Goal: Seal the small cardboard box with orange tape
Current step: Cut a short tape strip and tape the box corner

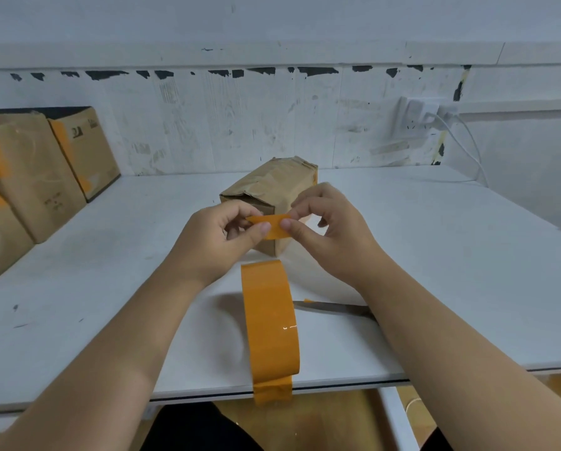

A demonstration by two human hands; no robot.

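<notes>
Small cardboard box lies on its side near the middle of the white table, open end toward the person, flaps not yet taped. Left hand and right hand each pinch one end of a short cut strip of orange tape, held stretched between them just in front of the box. Tape roll stands on edge at the near table edge, loose end hanging over; a blade lies just beside it. Step in hand, as I read it: carrying the strip to the box. Next move likely needs the flaps closed and the strip laid flat across the seam.
</notes>
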